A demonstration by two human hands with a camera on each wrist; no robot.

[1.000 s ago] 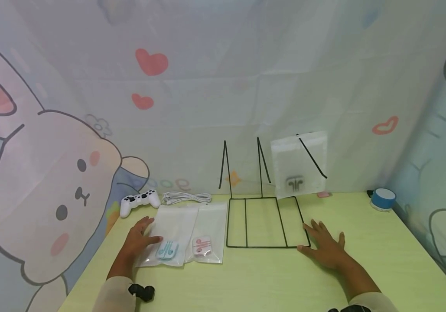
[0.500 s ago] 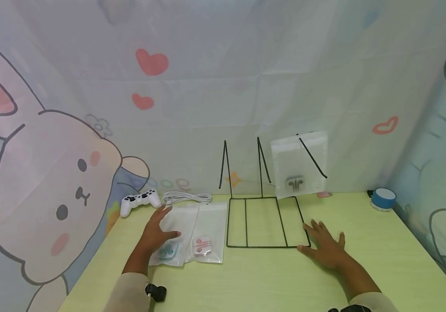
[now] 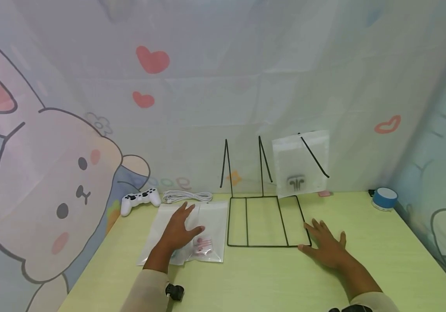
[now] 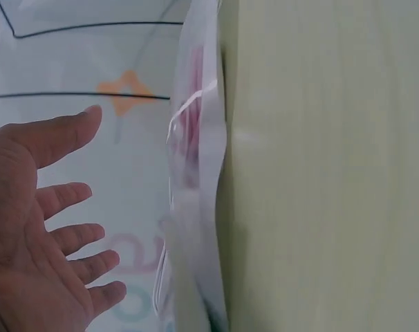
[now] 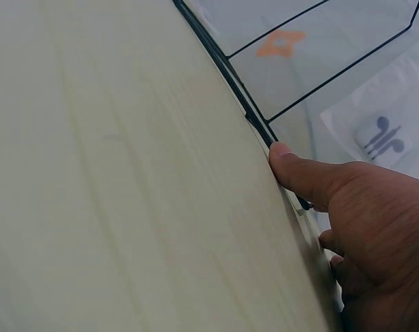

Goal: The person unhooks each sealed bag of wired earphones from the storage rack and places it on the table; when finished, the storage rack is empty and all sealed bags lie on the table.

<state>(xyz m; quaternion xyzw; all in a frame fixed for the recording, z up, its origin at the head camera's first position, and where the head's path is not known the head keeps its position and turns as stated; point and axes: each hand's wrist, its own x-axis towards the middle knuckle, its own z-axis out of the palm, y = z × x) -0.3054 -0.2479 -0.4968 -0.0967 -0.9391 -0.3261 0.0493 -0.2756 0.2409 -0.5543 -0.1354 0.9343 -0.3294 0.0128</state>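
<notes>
Left hand (image 3: 179,231): spread wide, holding nothing, hovering over the flat bags (image 3: 214,221)
Right hand (image 3: 326,249): I see fingers loosely spread, thumb just touching the wire rack's (image 3: 262,246) near right corner
Flat bags: on the table (image 3: 262,281), left of the rack
Hanging bag (image 3: 285,160): on the rack's right hook (image 3: 315,160)

I see the left sleeve (image 3: 144,289) as plain beige cloth ending at the wrist. A small black camera, the left camera (image 3: 174,292), sits on its inner side, its body rounded and knobby, with a thin pale strip beside the cloth. The right sleeve (image 3: 376,302) is beige too; I get only the black top of the right camera (image 3: 350,309). Left grip (image 3: 179,229) and right grip (image 3: 326,249) are bare.
</notes>
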